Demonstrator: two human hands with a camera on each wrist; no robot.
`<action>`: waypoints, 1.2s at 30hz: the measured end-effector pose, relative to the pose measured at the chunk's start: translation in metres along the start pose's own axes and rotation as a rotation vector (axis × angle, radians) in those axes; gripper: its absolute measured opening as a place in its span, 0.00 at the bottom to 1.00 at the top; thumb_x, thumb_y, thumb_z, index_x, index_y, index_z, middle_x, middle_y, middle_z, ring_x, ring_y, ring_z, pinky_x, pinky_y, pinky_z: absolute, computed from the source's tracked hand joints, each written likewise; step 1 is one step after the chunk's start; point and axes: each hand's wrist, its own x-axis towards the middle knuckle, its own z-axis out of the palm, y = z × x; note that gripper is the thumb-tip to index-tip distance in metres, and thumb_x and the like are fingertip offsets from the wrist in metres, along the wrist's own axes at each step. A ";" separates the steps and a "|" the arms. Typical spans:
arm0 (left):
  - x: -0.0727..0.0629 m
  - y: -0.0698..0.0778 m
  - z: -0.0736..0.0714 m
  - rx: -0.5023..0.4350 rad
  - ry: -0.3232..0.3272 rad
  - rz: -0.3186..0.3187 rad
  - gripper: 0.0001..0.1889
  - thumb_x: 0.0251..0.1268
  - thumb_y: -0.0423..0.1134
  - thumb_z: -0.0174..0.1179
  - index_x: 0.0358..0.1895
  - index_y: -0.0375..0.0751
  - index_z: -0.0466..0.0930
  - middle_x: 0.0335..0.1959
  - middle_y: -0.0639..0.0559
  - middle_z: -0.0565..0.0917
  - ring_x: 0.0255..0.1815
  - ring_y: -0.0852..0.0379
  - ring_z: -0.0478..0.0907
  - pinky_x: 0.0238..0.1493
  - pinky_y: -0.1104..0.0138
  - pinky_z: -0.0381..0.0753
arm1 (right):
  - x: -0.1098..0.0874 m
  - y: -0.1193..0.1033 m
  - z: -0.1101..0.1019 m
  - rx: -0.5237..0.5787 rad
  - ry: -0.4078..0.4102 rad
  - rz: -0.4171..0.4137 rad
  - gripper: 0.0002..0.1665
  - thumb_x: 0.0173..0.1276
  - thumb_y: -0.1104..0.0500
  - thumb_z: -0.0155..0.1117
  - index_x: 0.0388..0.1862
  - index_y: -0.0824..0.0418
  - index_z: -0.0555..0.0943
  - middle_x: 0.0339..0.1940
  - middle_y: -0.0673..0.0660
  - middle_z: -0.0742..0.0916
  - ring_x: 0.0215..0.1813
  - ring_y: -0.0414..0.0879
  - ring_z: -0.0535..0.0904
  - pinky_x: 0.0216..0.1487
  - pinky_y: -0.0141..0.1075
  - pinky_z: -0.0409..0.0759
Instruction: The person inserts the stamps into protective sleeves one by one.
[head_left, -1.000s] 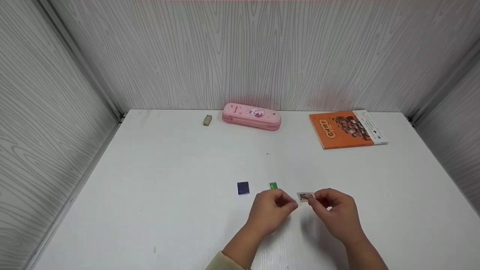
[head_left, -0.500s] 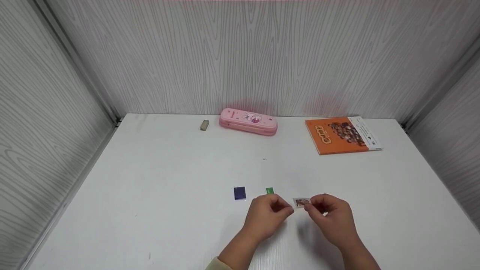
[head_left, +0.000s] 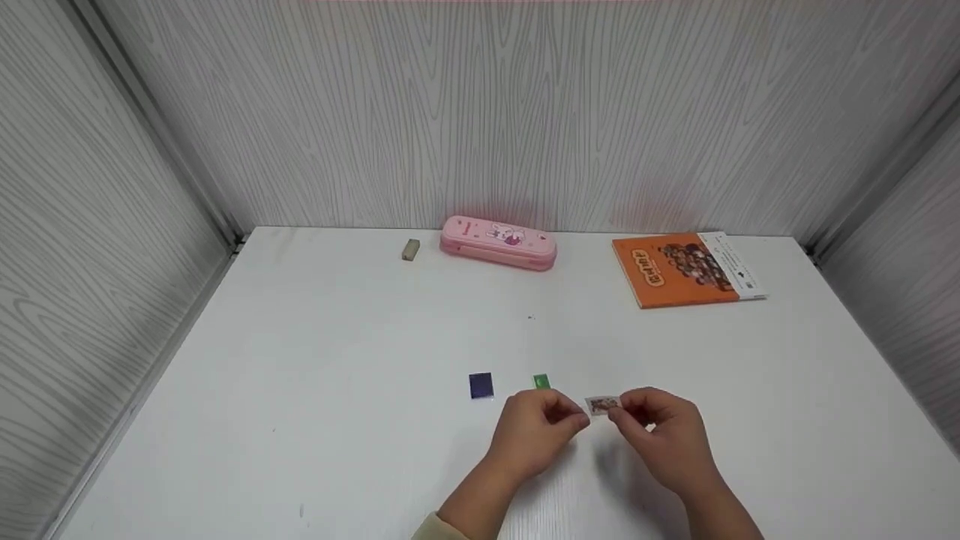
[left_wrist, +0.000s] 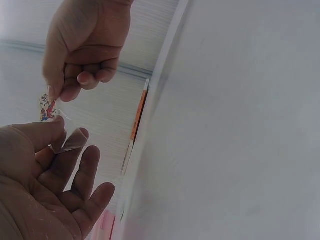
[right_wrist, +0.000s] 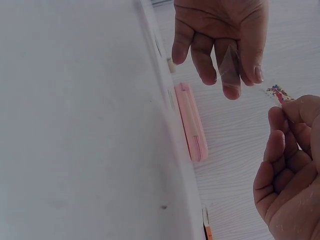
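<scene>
Between thumb and forefinger, my right hand (head_left: 666, 435) pinches a small rectangular picture piece (head_left: 601, 406) with a colourful print and pale edges. My left hand (head_left: 531, 431) faces it and pinches a clear plastic film (left_wrist: 72, 141), which sticks out past the fingertips. In the right wrist view the film (right_wrist: 230, 62) shows as a see-through corner over the left fingers, close to the picture piece (right_wrist: 277, 94). Behind the left hand lies a green square (head_left: 541, 381), partly hidden by it. A dark blue square (head_left: 481, 385) rests to its left on the white table (head_left: 360, 450).
A pink pencil case (head_left: 498, 243) with a rabbit print lies at the back of the table. Left of it is a small beige block (head_left: 410, 250). An orange book (head_left: 671, 270) with a white band lies at the back right. Wood-grain panels (head_left: 480, 112) enclose the back and sides.
The head view has shifted slightly, so the whole scene sits a little lower and further left. Both hands keep nearly the same pose and the same holds.
</scene>
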 end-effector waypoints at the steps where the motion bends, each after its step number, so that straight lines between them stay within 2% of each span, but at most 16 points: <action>1: 0.000 0.000 0.000 0.000 0.001 0.001 0.03 0.67 0.38 0.73 0.34 0.48 0.91 0.29 0.66 0.85 0.33 0.68 0.77 0.40 0.67 0.78 | 0.000 0.000 -0.001 0.000 -0.003 -0.001 0.08 0.64 0.75 0.74 0.33 0.65 0.88 0.28 0.50 0.88 0.27 0.41 0.77 0.30 0.30 0.77; 13: 0.001 0.001 -0.001 0.000 -0.016 -0.010 0.02 0.69 0.38 0.73 0.38 0.46 0.93 0.31 0.66 0.88 0.34 0.69 0.79 0.40 0.68 0.80 | 0.000 0.002 -0.005 0.052 -0.022 -0.040 0.12 0.64 0.76 0.75 0.35 0.59 0.90 0.30 0.52 0.90 0.27 0.41 0.79 0.29 0.30 0.78; 17: 0.001 0.002 -0.001 -0.014 -0.023 -0.018 0.03 0.69 0.38 0.73 0.37 0.46 0.93 0.31 0.65 0.88 0.35 0.69 0.80 0.40 0.67 0.81 | 0.001 0.001 -0.005 0.060 -0.031 -0.028 0.13 0.64 0.76 0.74 0.35 0.58 0.90 0.31 0.52 0.91 0.28 0.42 0.80 0.30 0.30 0.78; 23: 0.001 0.002 -0.002 -0.028 -0.034 -0.030 0.02 0.68 0.38 0.74 0.37 0.46 0.93 0.31 0.65 0.87 0.34 0.68 0.80 0.37 0.68 0.81 | 0.001 0.000 -0.005 0.046 -0.034 -0.005 0.13 0.65 0.75 0.74 0.34 0.57 0.90 0.31 0.52 0.91 0.27 0.42 0.79 0.29 0.30 0.78; 36: 0.001 0.001 -0.004 -0.075 -0.036 -0.043 0.02 0.64 0.36 0.77 0.34 0.47 0.92 0.29 0.64 0.87 0.32 0.66 0.81 0.34 0.69 0.81 | -0.002 -0.008 -0.005 -0.071 -0.025 -0.053 0.17 0.61 0.75 0.76 0.31 0.53 0.89 0.28 0.45 0.89 0.29 0.41 0.77 0.33 0.29 0.77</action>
